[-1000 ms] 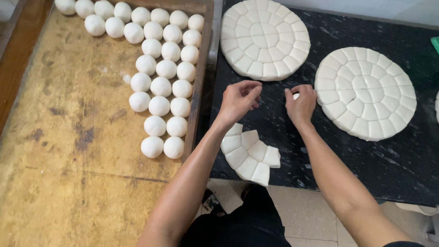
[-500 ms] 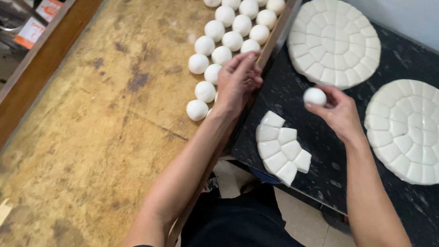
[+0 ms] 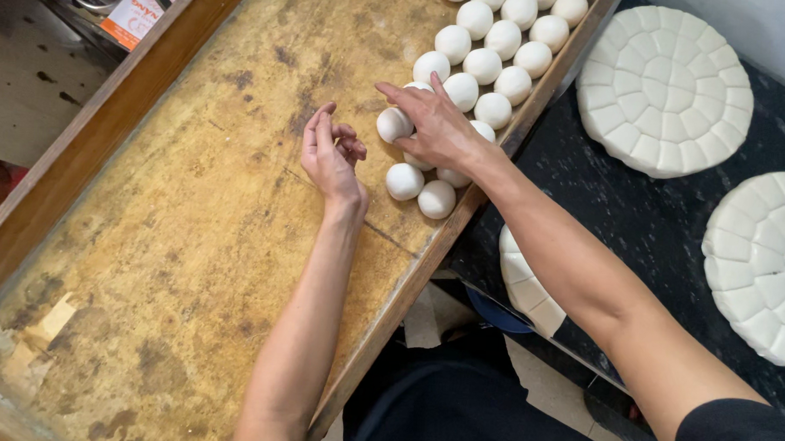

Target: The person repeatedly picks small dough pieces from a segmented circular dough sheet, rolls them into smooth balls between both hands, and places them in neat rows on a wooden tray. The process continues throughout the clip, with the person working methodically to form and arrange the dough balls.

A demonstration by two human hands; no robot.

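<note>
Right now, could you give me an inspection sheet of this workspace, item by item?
Surface: worn, stained wooden tray with raised rim; black counter beside it.
Job's things: white dough balls packed in rows at the tray's far corner; right hand sets one dough ball at the rows' edge.
Clutter: two scored round dough discs, one partly used disc on the counter.
Hands: left hand empty, fingers curled, over bare tray.
Cables: nothing seen.
Surroundings: orange-and-white box at the top left; tiled floor below.
</note>
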